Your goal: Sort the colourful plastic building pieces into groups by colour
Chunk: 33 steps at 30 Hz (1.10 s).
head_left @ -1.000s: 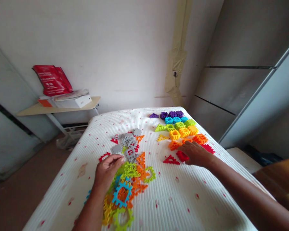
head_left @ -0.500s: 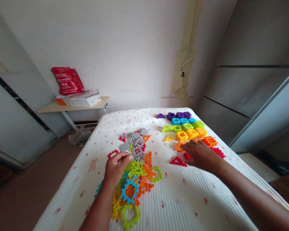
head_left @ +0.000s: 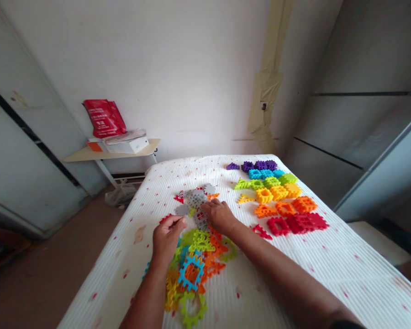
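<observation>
A loose pile of plastic interlocking tiles [head_left: 195, 260] in green, orange, blue, yellow and grey lies on the white mattress [head_left: 294, 274]. My left hand [head_left: 167, 234] rests curled at the pile's left edge, fingertips pinched near a grey tile [head_left: 182, 209]; what it holds, if anything, is hidden. My right hand [head_left: 220, 214] lies palm down on the grey tiles [head_left: 196, 199] at the pile's far end, fingers bent over them. To the right, tiles are laid out in rows by colour: purple [head_left: 256, 165], blue [head_left: 265, 174], green [head_left: 267, 183], yellow [head_left: 276, 193], orange [head_left: 287, 208], red [head_left: 297, 223].
A small shelf table [head_left: 89, 156] stands against the back wall at the left, bearing a red bag [head_left: 104, 118] and a white box [head_left: 126, 144]. Grey cabinet panels [head_left: 363, 137] rise to the right of the mattress. Brown floor [head_left: 71, 256] lies to the left.
My right hand has left the red tiles at the right and moved left onto the grey tiles in the pile. The red row now lies uncovered. My left hand has stayed put.
</observation>
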Tool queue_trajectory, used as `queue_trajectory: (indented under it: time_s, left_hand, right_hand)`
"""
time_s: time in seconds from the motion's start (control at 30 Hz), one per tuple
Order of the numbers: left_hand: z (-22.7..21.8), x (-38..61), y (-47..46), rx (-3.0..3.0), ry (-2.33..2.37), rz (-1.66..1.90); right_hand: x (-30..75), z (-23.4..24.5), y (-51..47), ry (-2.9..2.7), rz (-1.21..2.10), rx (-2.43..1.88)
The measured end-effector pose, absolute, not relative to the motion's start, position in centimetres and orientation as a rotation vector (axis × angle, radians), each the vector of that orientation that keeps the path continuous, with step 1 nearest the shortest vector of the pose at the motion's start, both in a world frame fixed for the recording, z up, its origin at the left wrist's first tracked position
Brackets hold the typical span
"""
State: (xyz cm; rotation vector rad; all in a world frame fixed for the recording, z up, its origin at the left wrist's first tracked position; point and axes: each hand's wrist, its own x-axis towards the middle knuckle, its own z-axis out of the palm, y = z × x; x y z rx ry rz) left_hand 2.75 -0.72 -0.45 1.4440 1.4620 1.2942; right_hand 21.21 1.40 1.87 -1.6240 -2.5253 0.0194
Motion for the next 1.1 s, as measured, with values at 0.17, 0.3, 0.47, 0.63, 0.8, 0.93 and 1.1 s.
queue_trajectory:
  time_s: [0.17, 0.3, 0.47, 0.63, 0.8, 0.93, 1.1]
  left_hand:
    - [0.0, 2.8, -0.9, 1.428, 1.472, 1.310]
    - [-0.1, 2.8, -0.8, 1.395, 1.481, 1.340]
    - [-0.4, 2.7, -0.5, 1.369, 1.522, 1.346]
    - [-0.9, 2.7, -0.3, 1.410, 1.553, 1.324]
    - [-0.9, 2.7, -0.1, 1.440, 1.559, 1.328]
    - [-0.9, 2.9, -0.2, 1.447, 1.547, 1.301]
    - [-1.0, 2.9, -0.2, 1.464, 1.524, 1.306]
  right_hand:
    - [19.7, 1.0, 1.4, -2.528, 0.091, -1.502]
    - [19.8, 0.6, 1.5, -2.485, 0.224, -1.257]
    - [21.6, 0.1, 2.9, -2.156, 0.204, -1.528]
    - [22.1, -0.6, 3.2, -2.133, 0.233, -1.632]
    - [20.7, -0.7, 2.7, -2.216, 0.249, -1.631]
    - [19.9, -0.3, 2.4, -2.272, 0.240, -1.672]
    - [19.9, -0.2, 2.3, -2.289, 0.181, -1.660]
